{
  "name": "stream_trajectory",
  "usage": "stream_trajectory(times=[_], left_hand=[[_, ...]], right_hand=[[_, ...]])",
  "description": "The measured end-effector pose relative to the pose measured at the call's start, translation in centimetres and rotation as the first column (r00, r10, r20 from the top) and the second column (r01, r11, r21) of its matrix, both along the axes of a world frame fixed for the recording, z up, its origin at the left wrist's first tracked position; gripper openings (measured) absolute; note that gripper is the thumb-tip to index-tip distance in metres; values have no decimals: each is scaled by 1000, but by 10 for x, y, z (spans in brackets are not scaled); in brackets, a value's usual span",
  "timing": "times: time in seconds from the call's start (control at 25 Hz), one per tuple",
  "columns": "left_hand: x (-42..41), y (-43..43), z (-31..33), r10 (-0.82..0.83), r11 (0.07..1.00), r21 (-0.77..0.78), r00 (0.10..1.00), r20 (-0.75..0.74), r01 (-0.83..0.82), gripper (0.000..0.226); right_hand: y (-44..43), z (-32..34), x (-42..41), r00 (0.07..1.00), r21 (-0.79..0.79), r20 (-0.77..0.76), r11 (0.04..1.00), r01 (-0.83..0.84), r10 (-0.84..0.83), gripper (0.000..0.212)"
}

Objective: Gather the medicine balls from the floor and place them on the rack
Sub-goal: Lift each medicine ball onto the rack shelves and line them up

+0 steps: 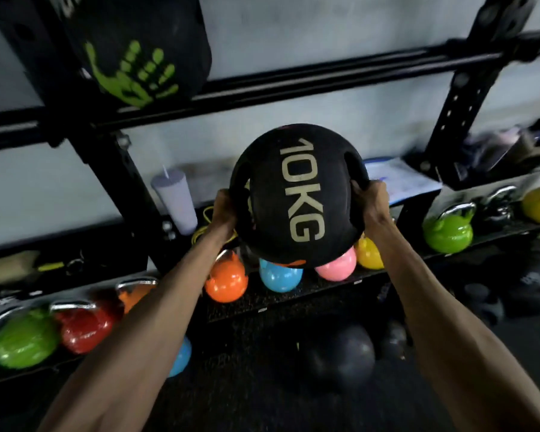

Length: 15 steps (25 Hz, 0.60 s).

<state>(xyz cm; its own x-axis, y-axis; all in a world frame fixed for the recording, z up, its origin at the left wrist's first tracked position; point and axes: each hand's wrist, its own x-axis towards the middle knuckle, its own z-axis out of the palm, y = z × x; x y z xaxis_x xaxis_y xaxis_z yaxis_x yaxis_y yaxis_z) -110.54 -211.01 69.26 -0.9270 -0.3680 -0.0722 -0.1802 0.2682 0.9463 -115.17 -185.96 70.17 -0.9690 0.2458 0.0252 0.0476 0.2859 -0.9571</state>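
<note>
Your left hand (228, 208) grips one side handle of the 10KG medicine ball (296, 194) and your right hand (371, 199) hooks fingers into the opposite slot, so the weight sits level between them, above the kettlebells (226, 283) under your wrists, probably bound for the rack (325, 79) beyond your fingertips
</note>
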Motion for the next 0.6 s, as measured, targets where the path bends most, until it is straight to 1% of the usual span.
stream_trajectory(times=[0.04,0.12,0.16,0.24,0.32,0.44,0.52,0.6], left_hand=[[-2,8,19,14,999,-50,999,-35,-15,25],[-1,19,54,24,999,-40,990,-136,-30,17],[0,26,75,26,997,-61,986,-163,-36,15],[1,39,101,10,996,-85,975,-220,-29,13],[-5,44,122,3,998,-62,958,-286,-22,9],[-18,50,161,37,996,-56,920,-390,-64,15],[-28,50,189,44,989,-110,907,-419,-98,21],[-41,43,213,75,973,-165,901,-428,-160,21]], right_hand=[[8,17,0,1000,4,-9,1000,-5,5,34],[21,40,-4,994,-33,-108,999,-5,1,37],[27,53,-10,989,-35,-151,999,-5,0,38],[38,72,-12,981,-34,-196,999,-22,15,39],[49,95,-20,964,-65,-263,996,-62,43,40],[58,142,-36,935,-92,-346,989,-118,80,42],[57,165,-56,927,-93,-361,986,-140,97,37],[50,181,-74,916,-109,-376,975,-192,138,30]])
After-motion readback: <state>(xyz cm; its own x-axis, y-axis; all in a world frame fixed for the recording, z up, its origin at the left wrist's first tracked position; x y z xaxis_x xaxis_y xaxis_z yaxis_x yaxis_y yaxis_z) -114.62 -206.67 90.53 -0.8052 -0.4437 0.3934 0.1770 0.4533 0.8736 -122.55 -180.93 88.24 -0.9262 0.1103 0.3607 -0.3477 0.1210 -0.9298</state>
